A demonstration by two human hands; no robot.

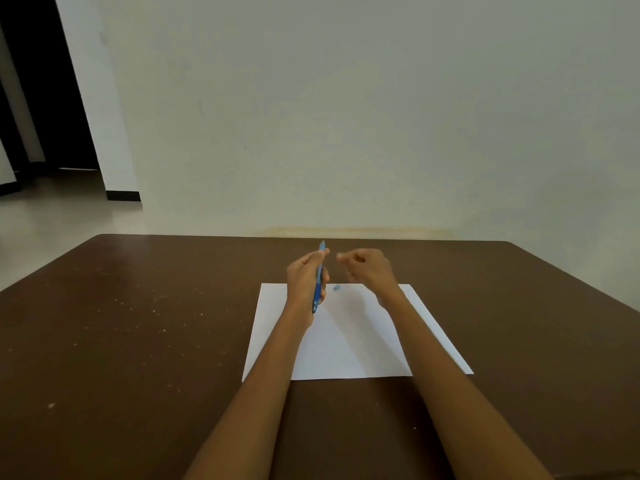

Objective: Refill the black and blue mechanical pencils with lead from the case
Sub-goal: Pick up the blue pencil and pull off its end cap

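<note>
Mid-refill on blue pencil (319,276): left hand (306,278) grips it upright over the paper (349,344), its cap (336,287) off, lying there; right hand (367,268) fingers pinched, lead too small to see; black pencil, case unseen

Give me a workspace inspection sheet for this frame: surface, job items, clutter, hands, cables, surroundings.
Surface: brown table with pale specks; white paper sheet in the middle.
Job's things: blue mechanical pencil held nearly upright over the sheet; small blue piece, perhaps its cap, lying on the sheet. Black pencil and lead case not seen.
Clutter: nothing seen.
Hands: left hand grips the blue pencil; right hand beside the pencil's top, fingertips pinched together; any lead between them is too small to tell.
Cables: nothing seen.
Surroundings: plain pale wall behind the table; dark doorway far left.
</note>
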